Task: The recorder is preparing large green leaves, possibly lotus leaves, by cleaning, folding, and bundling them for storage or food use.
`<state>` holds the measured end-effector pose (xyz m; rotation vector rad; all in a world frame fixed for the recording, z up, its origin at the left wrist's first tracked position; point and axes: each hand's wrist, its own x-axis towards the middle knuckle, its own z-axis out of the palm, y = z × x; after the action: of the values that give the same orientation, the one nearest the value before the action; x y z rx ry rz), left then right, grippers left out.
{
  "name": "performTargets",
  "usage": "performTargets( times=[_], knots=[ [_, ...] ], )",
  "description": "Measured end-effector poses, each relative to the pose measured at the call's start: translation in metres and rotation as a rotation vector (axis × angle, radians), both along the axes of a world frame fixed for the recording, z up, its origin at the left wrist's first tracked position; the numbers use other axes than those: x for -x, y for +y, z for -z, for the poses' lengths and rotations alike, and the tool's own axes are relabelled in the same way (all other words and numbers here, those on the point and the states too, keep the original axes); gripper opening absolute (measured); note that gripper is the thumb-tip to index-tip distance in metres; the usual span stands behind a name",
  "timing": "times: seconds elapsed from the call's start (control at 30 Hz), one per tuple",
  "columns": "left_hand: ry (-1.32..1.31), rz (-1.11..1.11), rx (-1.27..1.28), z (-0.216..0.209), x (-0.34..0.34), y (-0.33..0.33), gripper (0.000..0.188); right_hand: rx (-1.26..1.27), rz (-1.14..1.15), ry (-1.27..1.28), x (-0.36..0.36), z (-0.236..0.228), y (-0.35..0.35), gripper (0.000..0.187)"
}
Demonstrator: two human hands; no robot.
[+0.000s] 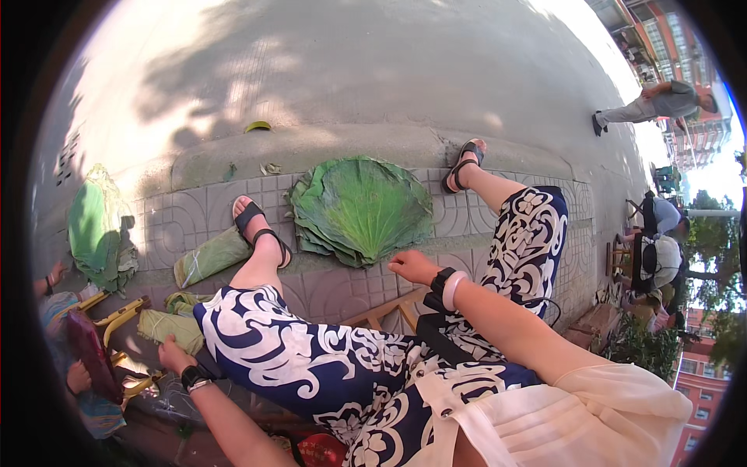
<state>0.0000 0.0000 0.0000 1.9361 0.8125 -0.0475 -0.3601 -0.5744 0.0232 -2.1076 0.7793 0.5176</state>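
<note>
A stack of large round green leaves, like lotus leaves [366,204], lies on the paving between my feet. My right hand [414,267] is just past the stack's near edge, its fingers curled in and nothing visible in them. Off to the left, my left hand [176,356] has its fingers on the near edge of a pale green folded leaf bundle [165,330] and seems to grip it. Beside my left foot rests a rolled leaf bundle [212,257] that looks wrapped in clear film. Another pile of leaves [99,226] stands farther left.
At the far left sits another person, whose hand [78,377] is by a dark red object [92,356] and yellow chair-like legs [124,313]. A wooden frame [393,310] is under me. A kerb [311,148] borders the road. Someone walks [650,103] at the upper right.
</note>
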Motion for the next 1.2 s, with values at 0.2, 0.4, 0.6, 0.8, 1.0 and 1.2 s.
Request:
performTargets(
  times=[0.2,0.4,0.6,0.8,1.0,1.2],
  knots=[
    [-0.46,0.505,-0.283,-0.195,-0.042,-0.142,0.039,-0.06,0.118,-0.051,-0.012,-0.034,-0.018,0.035],
    [-1.18,1.457,-1.2,-0.342,0.003,-0.303,0.023,-0.101,0.484,-0.767,-0.064,-0.149,-0.044,0.039],
    [-1.214,1.705,-0.418,-0.369,0.089,-0.423,0.029,-0.387,0.586,-0.837,-0.07,-0.243,-0.095,0.052],
    [-1.315,1.742,-0.351,-0.362,0.143,-0.454,0.028,-0.924,0.317,-0.511,-0.05,-0.243,-0.048,0.051],
    [-1.294,1.554,-0.402,-0.362,0.164,-0.456,0.043,-1.213,0.415,-0.523,-0.034,-0.234,-0.019,0.034],
    [-0.814,1.183,0.091,-0.333,0.183,-0.44,0.049,-1.078,0.605,-0.684,-0.039,-0.234,-0.021,0.032]
  ],
)
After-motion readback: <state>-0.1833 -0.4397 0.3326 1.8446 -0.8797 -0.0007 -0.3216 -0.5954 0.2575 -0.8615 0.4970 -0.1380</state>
